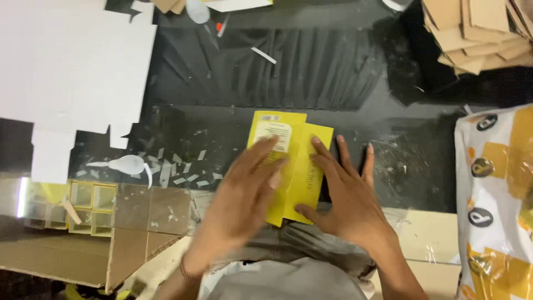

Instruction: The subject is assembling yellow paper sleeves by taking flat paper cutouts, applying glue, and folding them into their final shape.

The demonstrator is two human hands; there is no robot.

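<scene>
Hands flat on a yellow carton blank at the near edge of a dark work table.

Left hand (244,186) lies open, fingers stretched and blurred, palm over the near left part of the yellow carton blank (300,161), with fingertips reaching its pale printed panel; it clasps nothing. Right hand (347,191) is also spread open, thumb on the blank's near corner and forefinger along its right flap, the other fingers on the table (333,72) just beside it. Both palms bear down rather than grip, which I judge keeps the thin card pressed flat and steady. Left of the hands lie paper scraps (177,172), and nearer, a yellow grid insert (91,208). Right of them sits a printed white and yellow bag (497,200). Beyond the blank, a white card sheet (66,72) and stacked brown cardboard pieces (480,33).
</scene>
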